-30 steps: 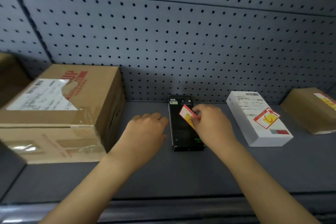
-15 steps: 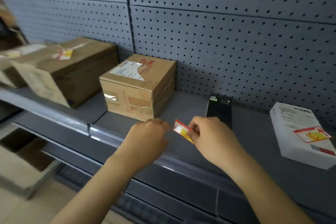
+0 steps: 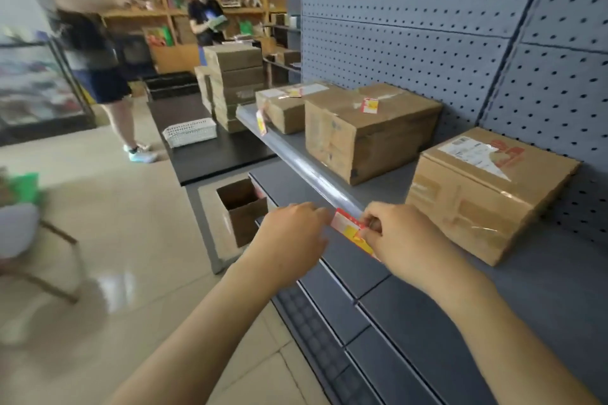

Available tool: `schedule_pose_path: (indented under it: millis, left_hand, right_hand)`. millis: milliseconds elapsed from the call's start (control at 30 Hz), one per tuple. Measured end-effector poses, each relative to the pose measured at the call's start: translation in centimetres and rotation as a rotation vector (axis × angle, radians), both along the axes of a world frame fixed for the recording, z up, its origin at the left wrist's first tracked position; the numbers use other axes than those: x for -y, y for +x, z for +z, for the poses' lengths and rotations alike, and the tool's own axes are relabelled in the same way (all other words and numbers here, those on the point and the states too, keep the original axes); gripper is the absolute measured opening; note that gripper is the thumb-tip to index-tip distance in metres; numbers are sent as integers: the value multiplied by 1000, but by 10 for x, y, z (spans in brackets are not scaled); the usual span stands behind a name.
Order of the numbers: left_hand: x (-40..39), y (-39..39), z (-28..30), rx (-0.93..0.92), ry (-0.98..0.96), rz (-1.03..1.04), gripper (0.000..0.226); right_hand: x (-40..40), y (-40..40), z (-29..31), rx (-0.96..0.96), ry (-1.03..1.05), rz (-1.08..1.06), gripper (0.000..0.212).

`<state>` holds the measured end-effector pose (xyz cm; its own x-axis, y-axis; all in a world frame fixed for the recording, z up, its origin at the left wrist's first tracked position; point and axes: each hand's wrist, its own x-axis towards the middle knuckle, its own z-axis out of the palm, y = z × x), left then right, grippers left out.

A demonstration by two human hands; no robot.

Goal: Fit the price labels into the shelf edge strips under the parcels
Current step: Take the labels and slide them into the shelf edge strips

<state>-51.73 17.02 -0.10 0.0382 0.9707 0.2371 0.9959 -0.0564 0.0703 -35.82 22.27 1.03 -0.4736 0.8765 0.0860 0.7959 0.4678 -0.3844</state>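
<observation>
A red and yellow price label [image 3: 349, 229] lies against the clear shelf edge strip [image 3: 306, 168] of the grey shelf [image 3: 559, 276]. My right hand [image 3: 399, 235] pinches the label's right end. My left hand [image 3: 291, 237] touches its left end with the fingertips. Just behind the label stands a brown parcel [image 3: 483, 191] with a white shipping slip. Further left along the shelf are a larger parcel [image 3: 365, 131] with a loose label [image 3: 370, 105] on top and another parcel [image 3: 284, 107]. One more label [image 3: 261, 122] hangs in the strip at the far end.
A lower shelf [image 3: 371, 270] juts out below the hands. An open cardboard box [image 3: 243, 207] stands on the floor by the shelf foot. A white basket [image 3: 190, 132] and stacked cartons [image 3: 235, 82] rest on a low black platform. Two people stand further back.
My view has swung left along the shelf. Both hands with the label have come down from over the shelf to its front edge strip, in front of the brown parcel.
</observation>
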Motion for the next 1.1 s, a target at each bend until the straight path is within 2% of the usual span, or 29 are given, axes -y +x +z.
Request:
schedule_pose_path:
  millis: [267,500,800,1000,1100]
  left_hand:
    - [9,-127,-4,17,-50,189,27]
    - [-32,-183,-26,34,-110,178,25]
    - [-154,-217,-38,16,-180,8,28]
    - [-217,-220,-41,-10,-150,-174,30]
    - [-241,-219,-52,-13,-185,-294,31]
  right_hand:
    - [-22,-126,-12,-7,9,164,7]
    - [-61,-179,-25,-28,-28,161,9]
    - [-170,-201,-22,-59,-33,-14,8]
    - [-201,-207,-26,-66,-60,-123,8]
    - [-204,-202,-35,-8,-89,-209,9]
